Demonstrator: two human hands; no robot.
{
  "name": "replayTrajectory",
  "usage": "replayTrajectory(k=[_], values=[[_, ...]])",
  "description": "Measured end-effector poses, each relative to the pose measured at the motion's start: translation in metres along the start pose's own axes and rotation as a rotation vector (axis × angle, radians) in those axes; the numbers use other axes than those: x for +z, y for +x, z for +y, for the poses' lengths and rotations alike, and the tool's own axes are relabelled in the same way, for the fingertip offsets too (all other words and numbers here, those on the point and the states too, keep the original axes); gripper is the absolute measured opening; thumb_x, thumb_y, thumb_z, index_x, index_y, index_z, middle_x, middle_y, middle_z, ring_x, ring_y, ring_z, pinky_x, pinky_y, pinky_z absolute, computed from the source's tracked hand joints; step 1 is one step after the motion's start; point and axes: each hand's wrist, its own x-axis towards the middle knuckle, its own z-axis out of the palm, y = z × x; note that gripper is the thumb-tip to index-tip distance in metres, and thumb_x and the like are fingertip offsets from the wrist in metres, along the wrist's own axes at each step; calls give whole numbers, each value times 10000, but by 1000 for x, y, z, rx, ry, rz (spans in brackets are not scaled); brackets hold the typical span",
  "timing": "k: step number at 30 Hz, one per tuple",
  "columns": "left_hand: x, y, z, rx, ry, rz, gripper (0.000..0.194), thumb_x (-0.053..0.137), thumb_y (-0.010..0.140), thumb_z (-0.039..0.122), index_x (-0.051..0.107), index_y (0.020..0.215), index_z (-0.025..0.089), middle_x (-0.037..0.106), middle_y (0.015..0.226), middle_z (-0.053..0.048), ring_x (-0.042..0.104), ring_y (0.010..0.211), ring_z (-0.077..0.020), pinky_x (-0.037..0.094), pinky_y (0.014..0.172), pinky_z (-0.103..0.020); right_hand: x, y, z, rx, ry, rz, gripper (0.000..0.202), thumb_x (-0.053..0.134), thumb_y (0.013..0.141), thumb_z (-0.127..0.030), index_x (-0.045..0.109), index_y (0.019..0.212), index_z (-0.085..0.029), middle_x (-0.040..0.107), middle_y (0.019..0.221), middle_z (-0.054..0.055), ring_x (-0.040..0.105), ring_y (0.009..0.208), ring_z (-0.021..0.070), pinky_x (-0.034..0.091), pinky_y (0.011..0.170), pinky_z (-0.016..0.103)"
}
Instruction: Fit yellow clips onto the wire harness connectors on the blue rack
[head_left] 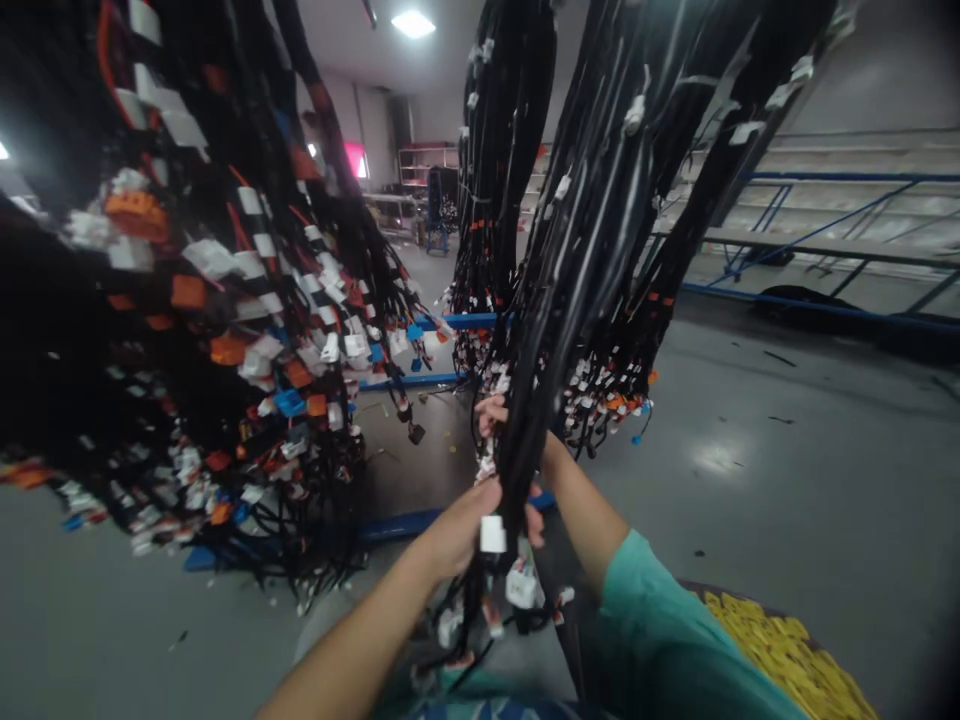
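A thick bundle of black wiring harnesses (529, 420) hangs down in front of me, with white connectors near its lower end. My left hand (457, 525) is closed round the lower part of it, thumb in front and fingertips showing on the right side. Higher up, my right hand (493, 412) reaches behind the same bundle. Its curled fingers come out on the left side, while the palm is hidden by the cables. Just below my left hand is a white connector (493, 534), and a second white connector (520, 588) dangles among loose wire ends.
On the left hang large harness bundles (225, 300) with white, orange and blue connectors. Further bundles (506, 150) hang behind. A blue rack bar (397, 526) crosses low. Yellow pieces (787, 650) fill a container at lower right. Blue-framed shelving (825, 240) stands along the right.
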Motion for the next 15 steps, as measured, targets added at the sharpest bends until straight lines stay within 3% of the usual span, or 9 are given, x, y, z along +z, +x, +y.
replayTrajectory(k=[2,5,7,10,15], values=[[18,-2,-13,70,166,44,730,423,716,735,569,1067,112,639,977,-136,601,907,-236,458,820,-366,29,-13,-20,-39,-87,-107,361,639,671,-496,647,819,-167,631,715,14,576,666,132,458,671,267],[38,-14,-22,218,478,65,734,293,806,685,492,1227,117,489,1294,-153,393,1244,-255,229,1086,-395,65,-30,-53,-153,-289,-207,376,663,648,-539,665,741,-175,628,759,9,559,769,145,431,761,271],[45,-28,-21,276,581,51,724,236,843,644,410,1315,123,383,1395,-137,282,1325,-240,141,1124,-378,81,-40,-68,-161,-286,-297,443,641,639,-604,669,745,-175,620,744,9,555,756,147,431,746,270],[52,-51,-17,373,634,74,723,239,859,611,290,1390,122,312,1439,-131,247,1344,-237,149,1123,-365,98,-53,-80,-107,-120,-387,532,566,658,-683,659,789,-175,614,733,15,561,698,139,447,680,268],[54,-77,-21,457,817,154,765,310,850,585,202,1415,80,295,1421,-194,242,1325,-295,164,1098,-443,123,-63,-91,-130,-220,-250,486,533,729,-630,673,820,-173,621,748,16,564,696,119,452,687,243]])
